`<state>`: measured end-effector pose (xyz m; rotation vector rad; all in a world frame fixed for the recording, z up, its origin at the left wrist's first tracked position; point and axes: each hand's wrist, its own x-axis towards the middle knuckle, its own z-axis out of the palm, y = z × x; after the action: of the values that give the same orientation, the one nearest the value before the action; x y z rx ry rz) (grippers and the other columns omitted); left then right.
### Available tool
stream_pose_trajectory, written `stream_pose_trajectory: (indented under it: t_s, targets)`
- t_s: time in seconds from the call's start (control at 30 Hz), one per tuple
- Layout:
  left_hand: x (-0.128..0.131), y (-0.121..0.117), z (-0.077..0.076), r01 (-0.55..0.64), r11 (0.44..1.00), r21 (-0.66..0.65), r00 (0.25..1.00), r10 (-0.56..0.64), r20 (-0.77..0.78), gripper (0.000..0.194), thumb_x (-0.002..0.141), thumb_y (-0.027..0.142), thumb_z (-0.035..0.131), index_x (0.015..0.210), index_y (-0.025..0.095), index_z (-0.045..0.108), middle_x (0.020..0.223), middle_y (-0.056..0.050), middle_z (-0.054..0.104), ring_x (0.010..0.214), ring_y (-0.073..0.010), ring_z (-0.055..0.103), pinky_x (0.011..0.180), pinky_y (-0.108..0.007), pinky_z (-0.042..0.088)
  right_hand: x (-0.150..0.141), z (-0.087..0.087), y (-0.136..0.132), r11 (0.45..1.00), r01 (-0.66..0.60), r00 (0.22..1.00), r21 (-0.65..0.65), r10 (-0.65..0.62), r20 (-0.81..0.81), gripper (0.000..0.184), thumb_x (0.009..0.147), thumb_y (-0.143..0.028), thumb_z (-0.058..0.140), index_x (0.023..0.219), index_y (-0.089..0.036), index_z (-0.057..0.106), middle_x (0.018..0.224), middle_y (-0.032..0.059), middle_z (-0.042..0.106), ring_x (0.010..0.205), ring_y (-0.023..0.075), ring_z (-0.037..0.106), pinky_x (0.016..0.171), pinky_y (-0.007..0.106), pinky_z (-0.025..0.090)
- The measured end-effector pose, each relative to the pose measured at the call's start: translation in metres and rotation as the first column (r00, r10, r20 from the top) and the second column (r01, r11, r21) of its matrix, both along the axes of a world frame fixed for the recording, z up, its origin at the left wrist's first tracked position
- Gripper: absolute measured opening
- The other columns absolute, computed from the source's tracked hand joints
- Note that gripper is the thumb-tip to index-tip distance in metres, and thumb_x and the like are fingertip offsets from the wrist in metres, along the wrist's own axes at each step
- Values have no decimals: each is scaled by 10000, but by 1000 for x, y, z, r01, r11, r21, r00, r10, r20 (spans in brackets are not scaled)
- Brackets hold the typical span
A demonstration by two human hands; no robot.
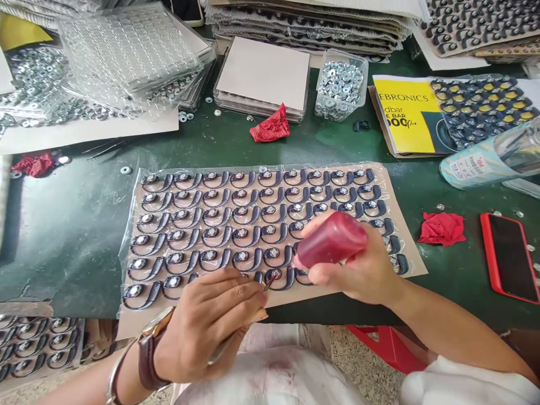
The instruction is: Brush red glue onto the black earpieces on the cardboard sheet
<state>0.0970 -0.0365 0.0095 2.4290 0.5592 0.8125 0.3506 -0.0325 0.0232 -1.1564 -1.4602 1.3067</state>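
Observation:
My left hand [219,309] is closed around metal tweezers [220,350]. Their pointed tip reaches a round metal-centred part in the bottom row of a card sheet [270,301]. Rows of dark curved plastic pieces [244,211], each with a round part at one end, lie on that sheet under clear film. Wrapped round a squeeze bottle of red liquid [333,242], my right hand [369,275] tilts it with the nozzle down and left, near the same part. Whether the nozzle touches anything I cannot tell. Both hands hide some pieces.
Behind the sheet are a clear box of washers [341,84], a stack of cards [264,73] and crumpled red paper [271,125]. Loose metal parts and plastic trays [130,50] fill the back left. On the right lie a tilted clear cup [481,160] and a red-cased phone [510,256].

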Motion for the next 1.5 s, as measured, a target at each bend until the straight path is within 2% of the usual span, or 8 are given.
stream_pose_trajectory:
  t_s: [0.17, 0.33, 0.7, 0.83, 0.93, 1.1, 1.27, 1.5]
  targets:
    - [0, 2, -4, 20, 960, 280, 994, 12, -110, 209, 926, 113, 544, 1062, 23, 674, 1036, -140, 738, 1015, -231, 704, 918, -367, 566, -12, -27, 19, 992, 76, 997, 99, -78, 18, 160, 797, -323, 775, 790, -208, 663, 596, -16, 685, 540, 139, 651, 545, 268, 561]
    - [1, 4, -12, 33, 921, 388, 987, 31, -158, 216, 935, 118, 540, 1063, 24, 686, 1055, -143, 734, 1048, -247, 698, 940, -380, 579, -21, -44, 24, 983, 57, 998, 175, -55, -18, 159, 826, -309, 724, 739, -209, 636, 636, 12, 710, 596, 147, 672, 558, 268, 563]
    - [7, -1, -8, 54, 886, 461, 980, 41, -194, 179, 911, 120, 580, 980, 16, 709, 977, -156, 748, 975, -258, 724, 888, -359, 607, -23, -50, 25, 972, 44, 994, 230, -66, 91, 192, 804, -349, 750, 762, -208, 626, 627, -10, 658, 549, 126, 609, 535, 254, 531]
    - [4, -3, -13, 39, 883, 467, 979, 60, -194, 189, 918, 128, 570, 1009, 33, 707, 1019, -146, 743, 1025, -252, 710, 947, -362, 591, -23, -49, 24, 981, 69, 993, 183, -85, 81, 183, 802, -320, 757, 762, -207, 618, 646, -3, 676, 551, 123, 618, 511, 239, 523]
    - [2, -5, -20, 12, 878, 479, 986, 71, -154, 208, 932, 130, 544, 1033, 41, 702, 1079, -151, 730, 1082, -255, 689, 1002, -372, 563, -22, -47, 24, 972, 82, 993, 222, -99, 66, 186, 802, -330, 753, 748, -211, 621, 671, 5, 692, 584, 135, 645, 548, 251, 541]
    - [0, -6, -25, 11, 889, 457, 985, 69, -158, 215, 935, 131, 536, 1040, 42, 701, 1097, -150, 726, 1112, -264, 675, 1037, -382, 537, -20, -48, 25, 960, 141, 978, 242, -173, 115, 224, 806, -333, 750, 696, -206, 602, 615, -2, 670, 552, 135, 631, 568, 266, 540]
    - [0, -5, -23, 32, 895, 446, 985, 47, -165, 222, 937, 129, 530, 1045, 36, 700, 1101, -158, 723, 1108, -265, 677, 1036, -388, 531, -22, -49, 26, 969, 122, 981, 214, -150, 120, 232, 796, -339, 759, 697, -198, 604, 562, -23, 631, 487, 113, 572, 510, 248, 507]
    - [1, -2, -17, 22, 911, 411, 986, 49, -161, 219, 927, 106, 534, 1038, 23, 704, 1089, -162, 727, 1097, -275, 679, 987, -400, 540, -20, -46, 26, 977, 106, 966, 186, -146, 213, 240, 845, -390, 693, 719, -186, 678, 622, 17, 682, 564, 142, 623, 605, 277, 541]
